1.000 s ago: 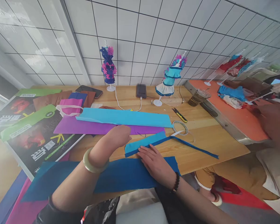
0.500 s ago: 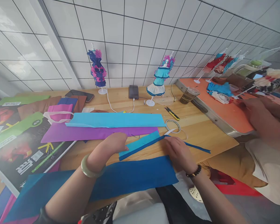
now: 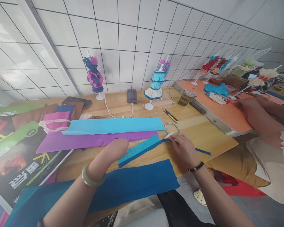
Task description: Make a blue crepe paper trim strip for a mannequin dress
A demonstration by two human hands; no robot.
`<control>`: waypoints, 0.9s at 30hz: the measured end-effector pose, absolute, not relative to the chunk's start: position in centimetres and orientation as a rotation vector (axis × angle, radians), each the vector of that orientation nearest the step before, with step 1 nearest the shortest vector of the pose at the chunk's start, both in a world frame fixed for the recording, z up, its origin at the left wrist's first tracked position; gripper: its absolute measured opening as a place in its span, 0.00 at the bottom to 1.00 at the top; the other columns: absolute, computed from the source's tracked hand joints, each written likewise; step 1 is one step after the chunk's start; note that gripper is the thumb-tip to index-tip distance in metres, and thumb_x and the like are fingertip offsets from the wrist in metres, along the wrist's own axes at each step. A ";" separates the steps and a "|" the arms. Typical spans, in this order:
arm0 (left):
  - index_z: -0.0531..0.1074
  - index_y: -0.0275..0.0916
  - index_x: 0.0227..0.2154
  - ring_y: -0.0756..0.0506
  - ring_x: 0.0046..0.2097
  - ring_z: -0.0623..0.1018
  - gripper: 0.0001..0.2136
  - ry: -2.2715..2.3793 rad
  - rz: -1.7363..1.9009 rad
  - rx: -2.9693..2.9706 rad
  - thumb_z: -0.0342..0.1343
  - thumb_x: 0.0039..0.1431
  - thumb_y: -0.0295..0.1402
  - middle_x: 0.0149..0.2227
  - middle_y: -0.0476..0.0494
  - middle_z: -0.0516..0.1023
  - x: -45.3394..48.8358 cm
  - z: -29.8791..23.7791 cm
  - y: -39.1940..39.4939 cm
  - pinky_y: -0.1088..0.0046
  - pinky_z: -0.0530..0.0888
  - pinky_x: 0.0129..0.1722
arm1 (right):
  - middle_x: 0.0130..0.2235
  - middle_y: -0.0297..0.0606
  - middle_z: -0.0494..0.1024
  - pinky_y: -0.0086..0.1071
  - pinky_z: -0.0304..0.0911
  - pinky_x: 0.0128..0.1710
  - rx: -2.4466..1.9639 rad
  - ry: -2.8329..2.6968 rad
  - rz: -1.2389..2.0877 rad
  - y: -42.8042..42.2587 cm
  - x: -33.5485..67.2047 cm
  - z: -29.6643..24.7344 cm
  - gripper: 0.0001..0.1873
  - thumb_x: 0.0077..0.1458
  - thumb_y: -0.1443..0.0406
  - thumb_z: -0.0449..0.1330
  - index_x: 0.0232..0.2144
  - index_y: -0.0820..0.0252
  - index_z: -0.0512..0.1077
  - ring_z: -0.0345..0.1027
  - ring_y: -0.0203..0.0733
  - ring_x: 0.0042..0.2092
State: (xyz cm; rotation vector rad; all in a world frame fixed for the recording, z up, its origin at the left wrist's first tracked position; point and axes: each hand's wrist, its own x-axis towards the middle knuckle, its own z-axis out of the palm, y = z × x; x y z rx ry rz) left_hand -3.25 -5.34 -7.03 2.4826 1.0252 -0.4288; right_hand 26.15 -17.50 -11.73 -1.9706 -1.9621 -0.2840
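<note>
My left hand (image 3: 115, 148) is curled and presses on the left end of a folded turquoise paper piece (image 3: 139, 148) with a dark blue edge. My right hand (image 3: 185, 149) rests on the dark blue strip (image 3: 202, 151) that runs off to the right, fingers closed over it near a ring of white tape (image 3: 172, 128). A wide dark blue sheet (image 3: 137, 181) lies under both forearms at the table's near edge. Beyond the hands lie a long light blue sheet (image 3: 113, 125) and a purple sheet (image 3: 85, 140).
Two small dress mannequins (image 3: 93, 75) (image 3: 156, 83) stand by the tiled wall, with a charging phone (image 3: 132, 96) between them. Yellow-handled snips (image 3: 170, 116) and an iced drink cup (image 3: 186, 97) lie right. Another person's hands (image 3: 255, 116) work over an orange board (image 3: 227, 116). Printed packets (image 3: 19, 151) fill the left.
My right hand slid right along the paper piece, from its near edge onto the dark blue strip by the tape ring. My left hand kept its place. The view shifted left.
</note>
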 end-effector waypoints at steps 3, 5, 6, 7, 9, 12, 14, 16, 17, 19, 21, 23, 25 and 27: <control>0.65 0.37 0.27 0.43 0.34 0.72 0.04 1.042 -0.407 2.470 0.46 0.52 0.29 0.31 0.41 0.73 -3.1 -6.8 -5.5 0.72 0.60 0.26 | 0.38 0.42 0.77 0.38 0.62 0.42 -2.011 -1.938 -0.295 -17.0 26.6 -11.7 0.12 0.59 0.64 0.48 0.37 0.60 0.70 0.68 0.45 0.41; 0.66 0.37 0.29 0.43 0.35 0.73 0.05 1.041 -0.393 2.460 0.47 0.52 0.30 0.33 0.41 0.73 -3.0 -6.6 -5.6 0.72 0.61 0.27 | 0.38 0.44 0.77 0.38 0.61 0.42 -2.051 -1.918 -0.306 -16.8 27.3 -11.8 0.12 0.58 0.65 0.48 0.37 0.61 0.71 0.68 0.46 0.42; 0.66 0.37 0.30 0.43 0.35 0.73 0.05 1.035 -0.391 2.455 0.47 0.52 0.31 0.33 0.41 0.73 -2.9 -6.5 -5.7 0.72 0.61 0.27 | 0.38 0.44 0.77 0.39 0.61 0.42 -2.072 -1.911 -0.310 -16.6 27.6 -11.9 0.12 0.58 0.65 0.48 0.37 0.62 0.71 0.67 0.47 0.42; 0.66 0.38 0.30 0.43 0.34 0.73 0.04 1.028 -0.391 2.451 0.48 0.52 0.31 0.33 0.41 0.73 -2.9 -6.4 -5.8 0.72 0.61 0.26 | 0.38 0.45 0.77 0.39 0.61 0.42 -2.091 -1.909 -0.310 -16.5 28.0 -12.0 0.12 0.58 0.65 0.48 0.36 0.62 0.71 0.67 0.48 0.41; 0.65 0.38 0.28 0.44 0.32 0.72 0.04 1.009 -0.396 2.446 0.49 0.50 0.32 0.32 0.42 0.73 -2.8 -6.3 -6.0 0.72 0.61 0.25 | 0.36 0.45 0.77 0.40 0.60 0.41 -2.122 -1.924 -0.298 -16.3 28.7 -12.2 0.12 0.57 0.66 0.49 0.35 0.61 0.72 0.68 0.48 0.41; 0.64 0.38 0.26 0.45 0.29 0.71 0.04 0.990 -0.404 2.449 0.49 0.50 0.33 0.29 0.44 0.72 -2.9 -6.4 -6.0 0.72 0.58 0.23 | 0.36 0.43 0.78 0.38 0.60 0.41 -2.142 -1.972 -0.259 -16.0 29.5 -12.4 0.12 0.55 0.67 0.50 0.34 0.60 0.73 0.68 0.46 0.40; 0.63 0.39 0.24 0.45 0.28 0.70 0.05 0.979 -0.414 2.453 0.48 0.51 0.34 0.28 0.44 0.71 -3.0 -6.5 -6.0 0.72 0.57 0.22 | 0.36 0.43 0.77 0.37 0.60 0.40 -2.150 -1.992 -0.244 -15.8 29.7 -12.5 0.11 0.55 0.66 0.51 0.34 0.60 0.74 0.68 0.45 0.40; 0.62 0.39 0.23 0.45 0.28 0.70 0.06 0.960 -0.430 2.454 0.47 0.51 0.34 0.27 0.44 0.70 -3.0 -6.5 -6.0 0.72 0.57 0.22 | 0.35 0.43 0.77 0.37 0.60 0.39 -2.157 -1.998 -0.240 -15.6 29.8 -12.6 0.11 0.56 0.65 0.51 0.34 0.60 0.74 0.68 0.45 0.38; 0.62 0.39 0.22 0.45 0.27 0.69 0.06 0.946 -0.437 2.455 0.47 0.51 0.34 0.26 0.45 0.69 -3.0 -6.4 -6.0 0.72 0.57 0.22 | 0.34 0.43 0.77 0.36 0.60 0.38 -2.159 -2.000 -0.239 -15.6 29.8 -12.6 0.11 0.56 0.64 0.52 0.33 0.60 0.74 0.67 0.44 0.37; 0.62 0.39 0.22 0.45 0.28 0.69 0.07 0.922 -0.444 2.457 0.47 0.52 0.33 0.26 0.45 0.69 -3.0 -6.2 -6.0 0.72 0.57 0.23 | 0.32 0.42 0.77 0.35 0.60 0.35 -2.152 -2.014 -0.234 -15.5 29.8 -12.6 0.12 0.57 0.63 0.51 0.31 0.60 0.74 0.67 0.43 0.35; 0.62 0.39 0.22 0.45 0.29 0.70 0.07 0.906 -0.443 2.458 0.47 0.53 0.33 0.25 0.45 0.69 -3.0 -5.9 -6.1 0.72 0.57 0.23 | 0.30 0.40 0.76 0.34 0.60 0.34 -2.136 -2.039 -0.233 -15.6 29.6 -12.5 0.13 0.58 0.62 0.50 0.30 0.58 0.74 0.67 0.42 0.33; 0.62 0.39 0.22 0.45 0.29 0.70 0.07 0.897 -0.444 2.452 0.47 0.54 0.34 0.26 0.45 0.69 -3.0 -5.6 -6.1 0.72 0.57 0.24 | 0.29 0.40 0.75 0.34 0.60 0.34 -2.123 -2.061 -0.248 -15.9 29.5 -12.3 0.14 0.59 0.61 0.49 0.29 0.58 0.73 0.67 0.43 0.34; 0.62 0.39 0.22 0.45 0.29 0.70 0.08 0.890 -0.448 2.439 0.47 0.53 0.34 0.26 0.45 0.69 -3.0 -5.4 -6.2 0.72 0.57 0.23 | 0.29 0.41 0.75 0.35 0.59 0.34 -2.125 -2.069 -0.276 -16.2 29.4 -12.0 0.15 0.59 0.60 0.49 0.29 0.59 0.73 0.67 0.44 0.35; 0.62 0.39 0.22 0.45 0.29 0.70 0.07 0.883 -0.451 2.424 0.47 0.53 0.35 0.26 0.45 0.69 -3.0 -5.3 -6.2 0.72 0.58 0.23 | 0.29 0.42 0.75 0.35 0.58 0.33 -2.129 -2.068 -0.298 -16.7 29.2 -11.5 0.16 0.59 0.58 0.49 0.28 0.59 0.72 0.66 0.45 0.35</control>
